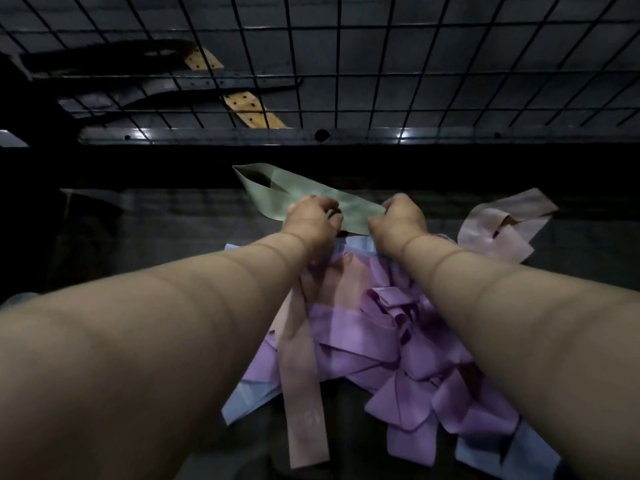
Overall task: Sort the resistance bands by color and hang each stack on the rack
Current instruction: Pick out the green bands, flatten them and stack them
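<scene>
Purple stretchy bands [381, 327] lay heaped on the dark table [173, 230] below the black wire grid rack [346, 64]. Beyond the heap, our left hand [311, 216] and right hand [401, 216] each pinched the pale green flat band [277, 192] with curled fingers.

Belts [251, 107]: two dark straps with tan, hole-punched ends lay upper left, one above the other.
Metal bar [242, 136]: ran crosswise, holes along it, two bright glints.
Table [173, 230]: dark, dimly lit.
</scene>
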`<state>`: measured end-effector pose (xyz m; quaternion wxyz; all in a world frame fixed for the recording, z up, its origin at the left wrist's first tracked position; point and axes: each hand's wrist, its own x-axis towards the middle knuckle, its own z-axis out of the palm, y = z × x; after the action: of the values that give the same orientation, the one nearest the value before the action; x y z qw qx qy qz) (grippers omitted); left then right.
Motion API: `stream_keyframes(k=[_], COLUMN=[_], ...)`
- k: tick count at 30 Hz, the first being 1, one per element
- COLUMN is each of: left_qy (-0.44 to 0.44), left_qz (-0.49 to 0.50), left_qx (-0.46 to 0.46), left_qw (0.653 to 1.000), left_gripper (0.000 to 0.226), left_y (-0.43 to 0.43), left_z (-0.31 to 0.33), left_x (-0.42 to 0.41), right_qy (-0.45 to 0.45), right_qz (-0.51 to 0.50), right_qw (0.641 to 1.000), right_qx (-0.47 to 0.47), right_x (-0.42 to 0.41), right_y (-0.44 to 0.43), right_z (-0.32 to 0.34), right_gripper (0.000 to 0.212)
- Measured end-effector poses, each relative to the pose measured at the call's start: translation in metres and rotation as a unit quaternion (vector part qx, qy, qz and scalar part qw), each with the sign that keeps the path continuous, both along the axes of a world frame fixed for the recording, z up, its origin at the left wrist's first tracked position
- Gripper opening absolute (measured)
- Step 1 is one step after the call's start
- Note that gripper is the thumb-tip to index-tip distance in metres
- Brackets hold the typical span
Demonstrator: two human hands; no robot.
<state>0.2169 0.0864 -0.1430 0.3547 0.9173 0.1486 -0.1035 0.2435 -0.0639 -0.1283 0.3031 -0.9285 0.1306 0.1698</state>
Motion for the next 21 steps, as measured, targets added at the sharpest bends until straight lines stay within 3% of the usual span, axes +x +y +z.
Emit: stream_keyframes(k=[3, 6, 8, 9, 11, 13, 15, 18, 21], left_qy=[-0.002, -0.034, -0.044, -0.044, -0.048, -0.047, -0.034, -0.021, -0.004], left_qz=[-0.013, -0.072, -0.091, -0.094, -0.076, -0.058, -0.046, -0.062, -0.103], left_qx=[-0.005, 0.010, -0.025, -0.033, -0.078, -0.139, -0.169, -0.266, -0.347], left_qw=[1.000, 0.997, 0.995, 0.994, 0.993, 0.987, 0.984, 0.962, 0.932], left_gripper=[0.054, 0.077, 0.065, 0.055, 0.048, 0.052, 0.043, 0.015, 0.023], left_y=[0.004, 0.008, 0.009, 0.010, 0.013, 0.018, 0.021, 0.015, 0.008], left_z=[0.014, 0.045, 0.079, 0.098, 0.136, 0.174, 0.218, 0.289, 0.349], left_x=[-0.005, -0.016, -0.027, -0.034, -0.051, -0.070, -0.092, -0.135, -0.187], right_qy=[-0.075, -0.196, -0.266, -0.276, -0.281, -0.281, -0.283, -0.290, -0.277], right_qz=[0.129, 0.292, 0.375, 0.388, 0.373, 0.293, 0.211, 0.181, 0.228], right_qw=[0.988, 0.927, 0.874, 0.867, 0.879, 0.914, 0.926, 0.921, 0.909], right_qx=[-0.028, -0.130, -0.156, -0.145, -0.096, 0.023, 0.135, 0.187, 0.212], right_x=[-0.014, -0.037, -0.052, -0.059, -0.072, -0.088, -0.106, -0.133, -0.172], right_y=[0.000, -0.006, -0.009, -0.010, -0.010, -0.007, -0.005, -0.004, -0.010], right_z=[0.027, 0.075, 0.112, 0.131, 0.170, 0.211, 0.254, 0.309, 0.360], right_gripper=[0.022, 0.023, 0.027, 0.027, 0.021, 0.017, 0.011, 0.003, 0.007])
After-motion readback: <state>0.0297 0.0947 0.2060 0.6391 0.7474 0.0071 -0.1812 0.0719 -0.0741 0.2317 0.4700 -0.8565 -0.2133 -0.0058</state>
